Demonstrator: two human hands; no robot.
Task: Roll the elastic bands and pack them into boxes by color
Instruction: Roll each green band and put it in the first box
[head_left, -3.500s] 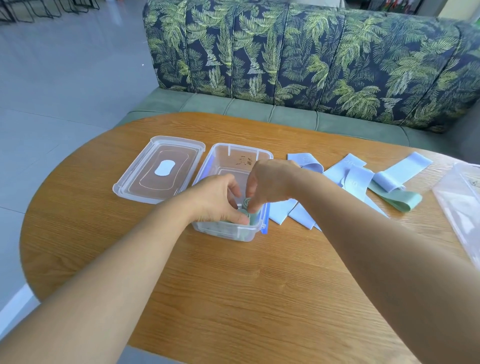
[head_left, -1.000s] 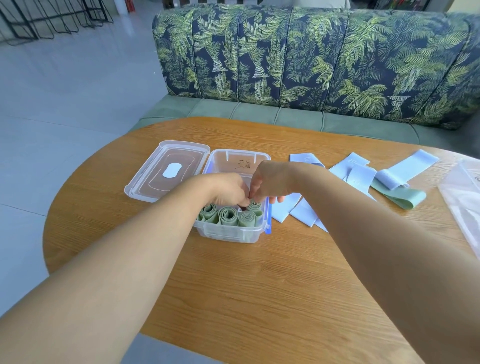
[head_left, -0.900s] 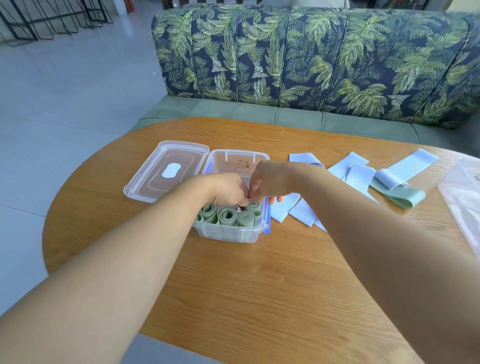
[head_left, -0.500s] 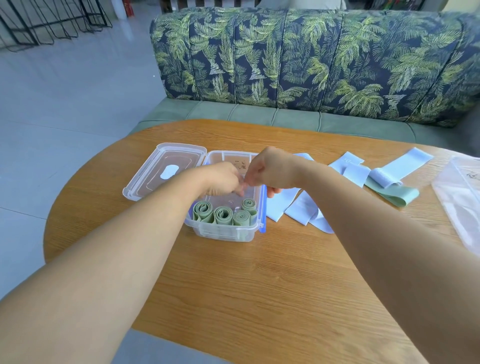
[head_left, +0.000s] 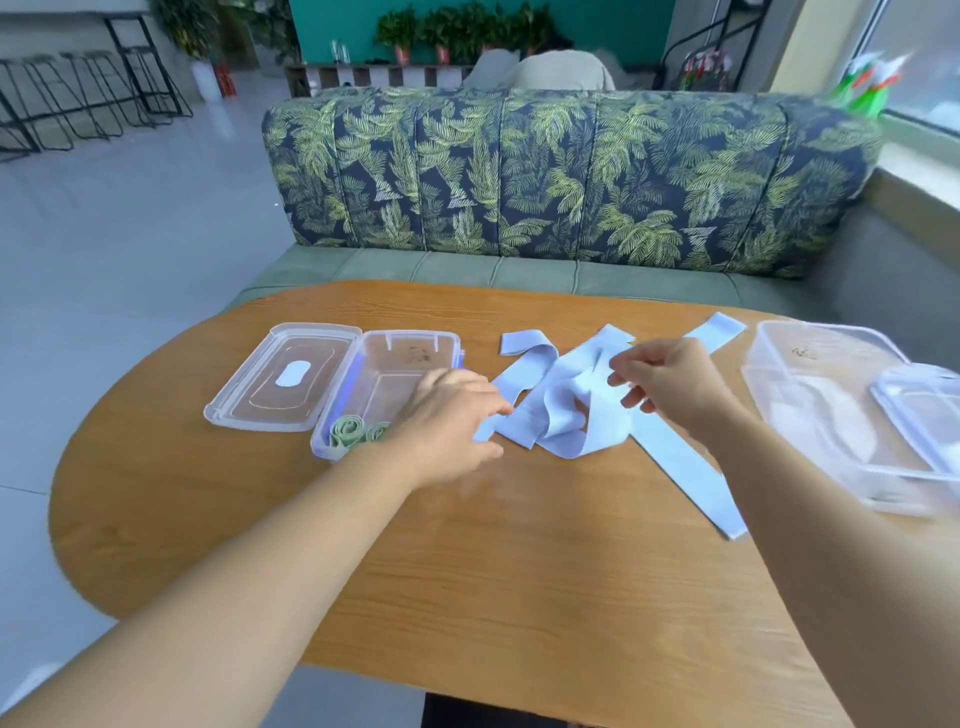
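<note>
green rolls (head_left: 347, 432) boxed; right hand (head_left: 670, 382) pinches blue band (head_left: 566, 410), left hand (head_left: 449, 421) relaxed open, fingertips at its edge; next probably: pull free, roll.

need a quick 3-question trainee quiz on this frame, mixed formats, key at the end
1. True or false: the green rolls sit inside the box.
2. The right hand pinches: A) a green roll B) a blue band C) nothing.
3. Short answer: on which side of the box does the lid lie?
Key: 1 true; 2 B; 3 left.
</note>
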